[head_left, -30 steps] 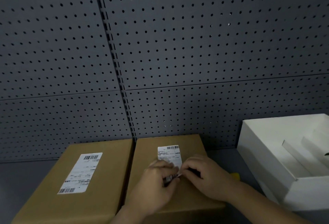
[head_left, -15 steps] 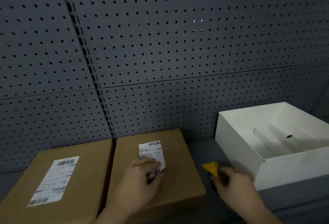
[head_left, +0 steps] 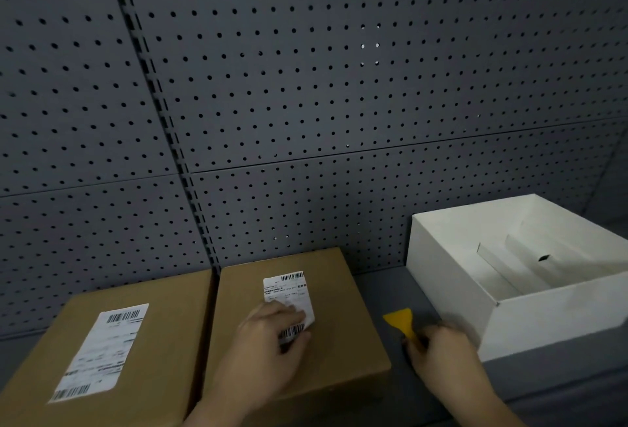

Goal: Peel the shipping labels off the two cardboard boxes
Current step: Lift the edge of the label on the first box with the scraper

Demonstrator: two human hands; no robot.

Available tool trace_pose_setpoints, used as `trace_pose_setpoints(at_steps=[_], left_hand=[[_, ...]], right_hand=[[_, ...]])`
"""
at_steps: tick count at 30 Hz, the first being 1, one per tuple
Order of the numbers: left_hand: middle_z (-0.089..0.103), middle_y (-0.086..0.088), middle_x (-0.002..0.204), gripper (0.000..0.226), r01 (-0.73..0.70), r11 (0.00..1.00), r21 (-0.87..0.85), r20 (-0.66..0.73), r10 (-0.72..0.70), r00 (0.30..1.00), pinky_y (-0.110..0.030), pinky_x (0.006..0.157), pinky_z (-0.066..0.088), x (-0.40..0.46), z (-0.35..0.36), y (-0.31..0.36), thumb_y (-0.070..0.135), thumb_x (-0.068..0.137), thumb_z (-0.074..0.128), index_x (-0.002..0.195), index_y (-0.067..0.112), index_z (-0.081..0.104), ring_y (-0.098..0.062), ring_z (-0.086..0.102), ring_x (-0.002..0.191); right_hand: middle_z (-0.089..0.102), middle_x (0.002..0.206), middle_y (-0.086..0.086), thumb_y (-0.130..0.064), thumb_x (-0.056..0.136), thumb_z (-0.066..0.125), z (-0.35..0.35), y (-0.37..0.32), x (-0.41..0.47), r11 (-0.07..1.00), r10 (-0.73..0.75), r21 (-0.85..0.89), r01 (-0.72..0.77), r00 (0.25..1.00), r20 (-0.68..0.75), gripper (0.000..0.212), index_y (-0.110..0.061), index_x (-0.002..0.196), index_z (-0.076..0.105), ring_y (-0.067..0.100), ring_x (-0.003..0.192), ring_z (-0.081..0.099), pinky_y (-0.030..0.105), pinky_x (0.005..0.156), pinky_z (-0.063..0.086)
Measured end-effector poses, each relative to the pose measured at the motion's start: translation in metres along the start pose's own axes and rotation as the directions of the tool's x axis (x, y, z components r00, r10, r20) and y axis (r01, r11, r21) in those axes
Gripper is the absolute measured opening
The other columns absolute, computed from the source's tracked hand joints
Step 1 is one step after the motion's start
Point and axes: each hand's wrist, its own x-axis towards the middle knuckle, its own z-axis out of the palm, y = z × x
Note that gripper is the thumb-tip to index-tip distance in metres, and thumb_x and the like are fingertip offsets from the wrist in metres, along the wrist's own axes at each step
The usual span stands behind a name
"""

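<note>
Two brown cardboard boxes stand side by side at the front. The left box [head_left: 163, 331] carries a flat white shipping label [head_left: 102, 352]. On the right box [head_left: 343, 335] lies a second white label [head_left: 289, 294]; its near end is lifted, and my left hand [head_left: 268, 348] holds that barcode end between thumb and fingers. To the right of this box, my right hand [head_left: 438, 348] rests on the grey surface with its fingers closed on the handle of a yellow scraper [head_left: 402, 321]. The scraper's blade points up and left.
An open white cardboard box [head_left: 452, 294] with white strips inside stands at the right. A dark grey pegboard wall [head_left: 306, 104] rises right behind the boxes. The grey worktop [head_left: 384, 290] shows between the right brown box and the white one.
My right hand left the label, moved right to the worktop and took the yellow scraper. My left hand stayed on the label's lifted end. The camera view shifted right.
</note>
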Motion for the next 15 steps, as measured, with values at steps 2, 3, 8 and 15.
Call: trace_pose_setpoints(at_steps=[2,3,8,15], left_hand=[[0.057,0.025,0.119,0.037,0.005,1.0,-0.007,0.002,-0.005,1.0,-0.015,0.107,0.035,0.0,0.0,-0.001,0.043,0.09,0.066,0.125,0.035,0.066,0.01,0.044,0.113],[0.058,0.025,0.119,0.037,0.004,1.0,-0.007,0.004,-0.004,1.0,-0.016,0.108,0.036,0.0,0.0,-0.001,0.043,0.089,0.066,0.125,0.035,0.066,0.009,0.044,0.113],[0.058,0.025,0.118,0.037,-0.002,1.0,-0.014,0.001,0.002,1.0,-0.015,0.106,0.035,0.0,0.001,-0.003,0.044,0.089,0.066,0.125,0.034,0.066,0.009,0.044,0.112],[0.056,0.026,0.115,0.035,0.007,1.0,-0.03,-0.006,-0.007,1.0,-0.013,0.104,0.036,0.001,0.001,-0.003,0.043,0.089,0.066,0.124,0.035,0.068,0.01,0.044,0.111]], right_hand=[[0.066,0.086,0.002,-0.046,0.087,0.063,-0.002,-0.005,0.001,0.999,0.036,-0.003,-0.036,0.999,0.032,0.029,-0.018,0.082,0.07,0.021,0.086,0.067,0.03,0.07,0.047],[0.068,0.088,0.002,-0.047,0.087,0.063,-0.004,-0.007,0.002,0.998,0.055,0.001,-0.056,0.997,0.049,0.029,-0.019,0.082,0.069,0.021,0.086,0.067,0.029,0.068,0.047],[0.061,0.076,-0.002,-0.052,0.078,0.067,-0.007,-0.013,0.004,0.995,0.102,0.006,-0.102,0.994,0.036,0.032,-0.021,0.07,0.058,0.02,0.072,0.058,0.028,0.063,0.04],[0.065,0.065,-0.005,-0.032,0.067,0.082,-0.021,-0.024,-0.004,0.979,0.077,0.197,-0.045,0.984,-0.161,0.017,-0.026,0.066,0.066,0.02,0.07,0.065,0.032,0.066,0.052]])
